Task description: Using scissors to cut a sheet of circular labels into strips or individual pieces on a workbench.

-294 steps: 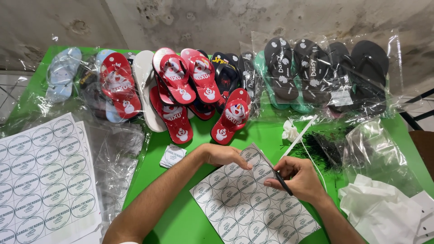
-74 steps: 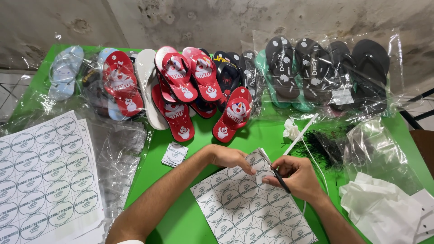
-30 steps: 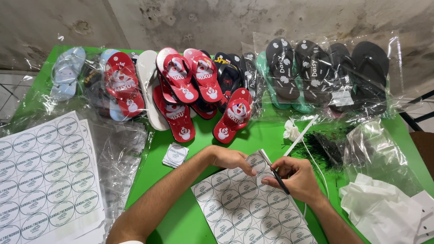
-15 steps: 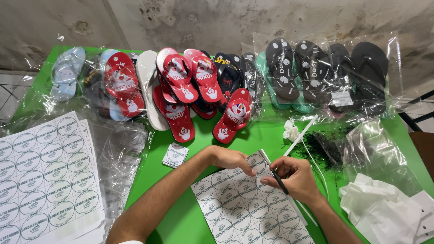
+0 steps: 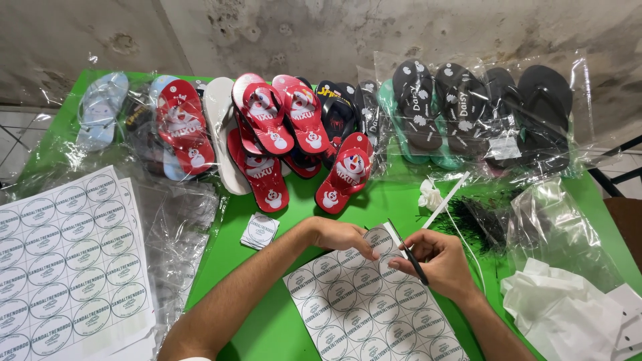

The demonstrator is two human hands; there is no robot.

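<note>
Black scissors [image 5: 412,257] in right hand [image 5: 438,262] (over sticker sheet [image 5: 364,311])

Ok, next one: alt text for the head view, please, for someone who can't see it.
Two bare hands work a sheet of round stickers on a green table: the left hand holds its top edge, the right hand grips a thin black tool. Red flip-flops and bagged dark flip-flops line the far edge.
</note>
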